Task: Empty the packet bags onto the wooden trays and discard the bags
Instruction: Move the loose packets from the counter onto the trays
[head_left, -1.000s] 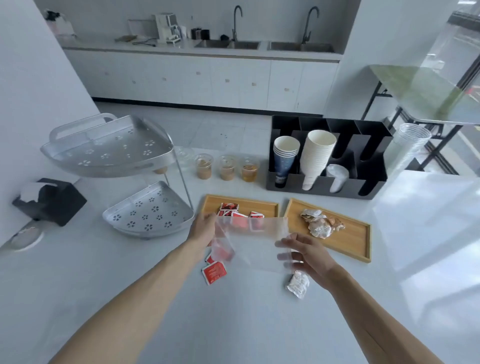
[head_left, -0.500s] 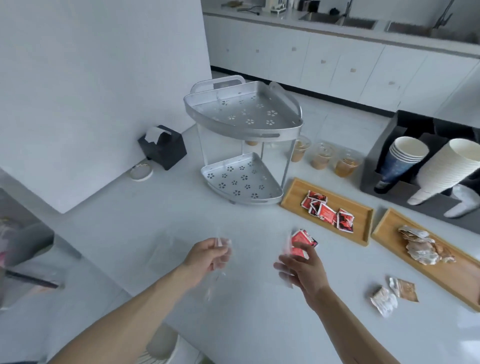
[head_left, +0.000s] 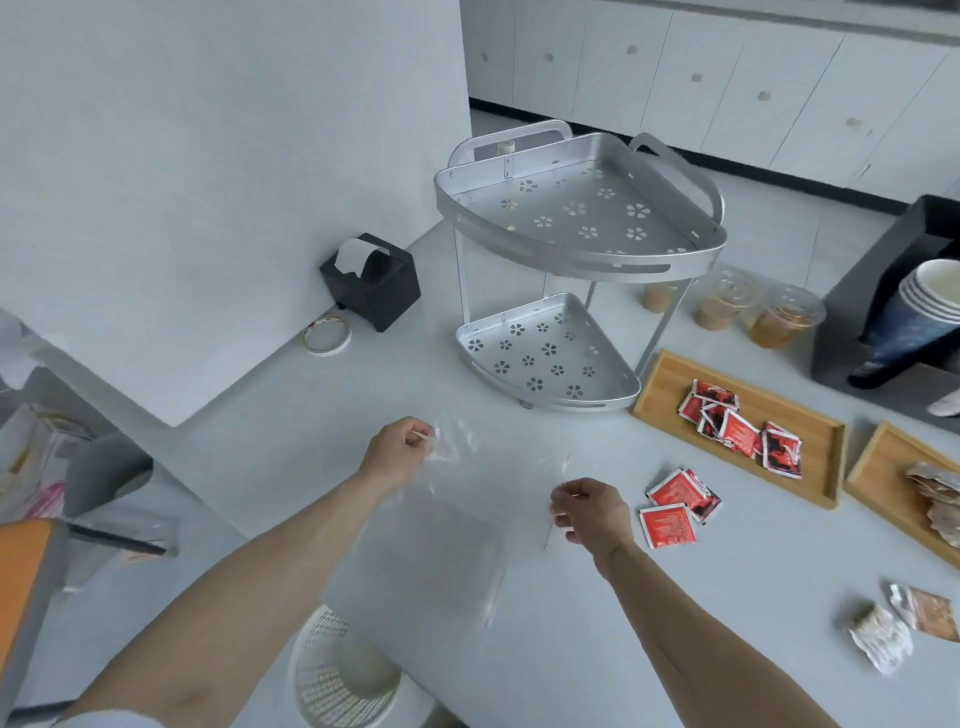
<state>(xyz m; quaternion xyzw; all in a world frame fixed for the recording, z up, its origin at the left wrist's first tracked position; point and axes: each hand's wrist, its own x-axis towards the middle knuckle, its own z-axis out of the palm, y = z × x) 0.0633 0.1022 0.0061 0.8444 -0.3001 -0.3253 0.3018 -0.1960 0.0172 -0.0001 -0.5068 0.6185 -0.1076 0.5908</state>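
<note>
A clear, empty plastic bag hangs stretched between my hands over the counter's left edge. My left hand pinches its far top corner and my right hand pinches the near one. Several red packets lie on the left wooden tray. Two more red packets rest on the counter just right of my right hand. Crumpled silver-brown packets sit on the right wooden tray, and two more of these lie loose on the counter at the right.
A white slotted waste basket stands on the floor below the counter edge, under the bag. A two-tier metal corner rack, a black tissue box, three drink cups and a black cup holder stand behind.
My view has swung left and down from the trays toward the counter edge and basket. The bag, held over the left tray before with packets spilling, now hangs empty between both hands.
</note>
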